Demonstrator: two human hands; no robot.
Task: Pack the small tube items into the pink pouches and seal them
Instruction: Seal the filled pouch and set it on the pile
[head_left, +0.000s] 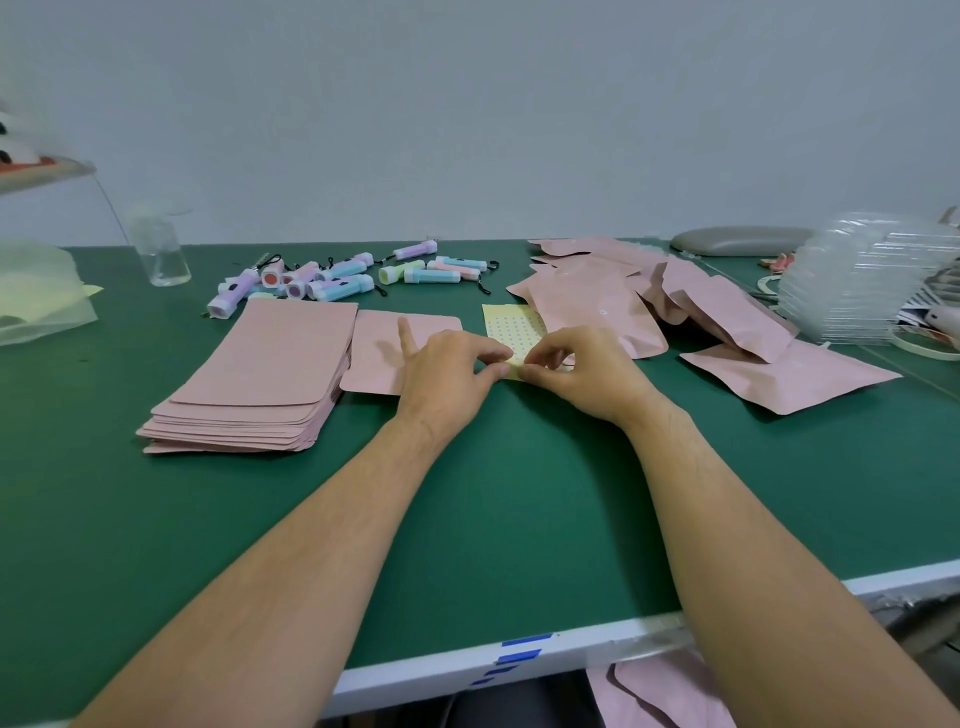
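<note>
On sticker sheet (511, 326) — left hand (448, 375), right hand (588, 375).

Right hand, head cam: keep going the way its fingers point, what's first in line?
Likely the left hand: the right hand points left at it, fingertips nearly meeting over the yellow sticker sheet both pinch. Depth unclear.

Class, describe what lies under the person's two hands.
The left hand lies over a flat pink pouch; both it and the right hand pinch a yellow dotted sheet. The pouch's right corner and the sheet's near edge are hidden.
</note>
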